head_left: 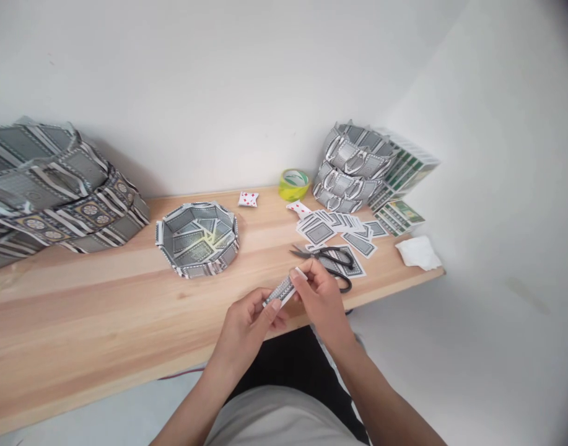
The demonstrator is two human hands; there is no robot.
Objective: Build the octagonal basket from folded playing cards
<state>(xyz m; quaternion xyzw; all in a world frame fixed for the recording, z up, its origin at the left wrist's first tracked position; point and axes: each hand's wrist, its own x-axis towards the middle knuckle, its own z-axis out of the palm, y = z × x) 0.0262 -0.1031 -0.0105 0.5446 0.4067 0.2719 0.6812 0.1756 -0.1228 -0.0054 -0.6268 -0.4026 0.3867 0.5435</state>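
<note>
Between both hands, over the table's front edge, is a playing card (284, 292) folded into a narrow strip, its grey patterned back showing. My left hand (251, 316) pinches the lower left end with thumb and fingers. At the upper right end my right hand (317, 291) grips it, thumb on top. Black-handled scissors (342, 255) lie just beyond the right hand, blades pointing left, partly over some cards. Behind them spreads a loose pile of playing cards (318, 230), mostly face down.
On the wooden table (102, 310) stand a shallow card bowl (197, 269), a large card basket (74, 204) at left and a smaller one (353, 167). Yellow-green tape (293, 184), a folded diamond card (248, 199), card boxes (404, 170) and a white tissue packet (418, 253) sit nearby.
</note>
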